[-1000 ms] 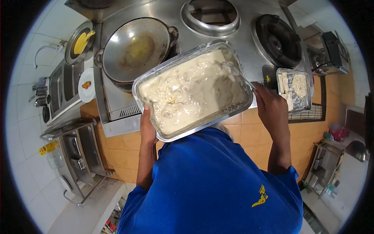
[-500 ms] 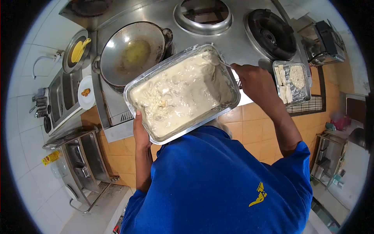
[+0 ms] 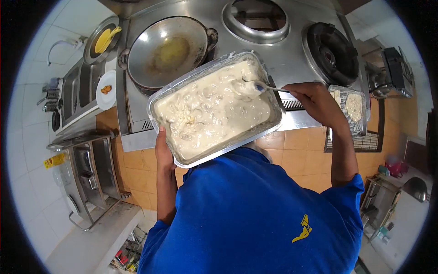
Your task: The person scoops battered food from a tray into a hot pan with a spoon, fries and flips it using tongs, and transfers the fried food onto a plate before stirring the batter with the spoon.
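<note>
A rectangular metal tray point(image 3: 159, 153) full of thick, lumpy, cream-coloured batter point(image 3: 214, 109) is held tilted in front of the stove. My left hand point(image 3: 164, 148) grips its lower left edge, thumb on the rim and the other fingers hidden underneath. My right hand point(image 3: 319, 102) is closed round the handle of a metal spoon point(image 3: 274, 88). The spoon's bowl is coated with batter and lies at the upper right part of the tray, over the batter. Behind the tray's upper left side stands a wok point(image 3: 171, 52) with some yellowish oil in it.
A second tray point(image 3: 363, 109) with pale pieces sits at the right, below a black burner point(image 3: 332, 55). An open burner ring point(image 3: 255, 37) is at the back. At the left are a white plate point(image 3: 104, 98) with brown food, a sink point(image 3: 70, 93) and a pan with yellow utensils point(image 3: 104, 40).
My right hand has moved the spoon out from the batter at the tray's right side, and its batter-covered bowl now shows. My left hand keeps its hold on the tray.
</note>
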